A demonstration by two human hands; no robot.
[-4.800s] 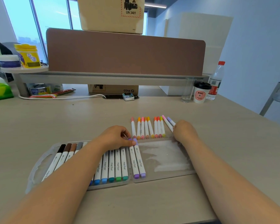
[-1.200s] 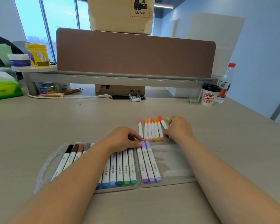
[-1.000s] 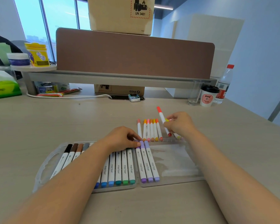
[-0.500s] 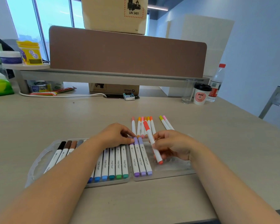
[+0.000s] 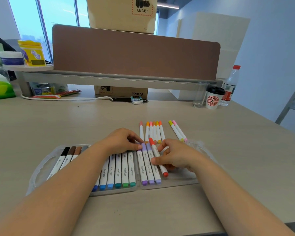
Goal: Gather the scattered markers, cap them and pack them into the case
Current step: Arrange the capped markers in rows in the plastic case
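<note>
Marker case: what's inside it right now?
In the case: black, brown and grey markers, blue and green markers, three purple markers; the right hand holds a red marker beside them. The left forearm hides markers between.

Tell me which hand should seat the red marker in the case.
Right. The right hand pinches the red marker over the case's bare half, beside the purple markers; the left hand rests on the packed tops.

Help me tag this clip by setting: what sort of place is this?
Most likely an office: a pale wood-grain desk backed by a brown divider panel, tall glass windows behind, and a white paper coffee cup with black lid.
</note>
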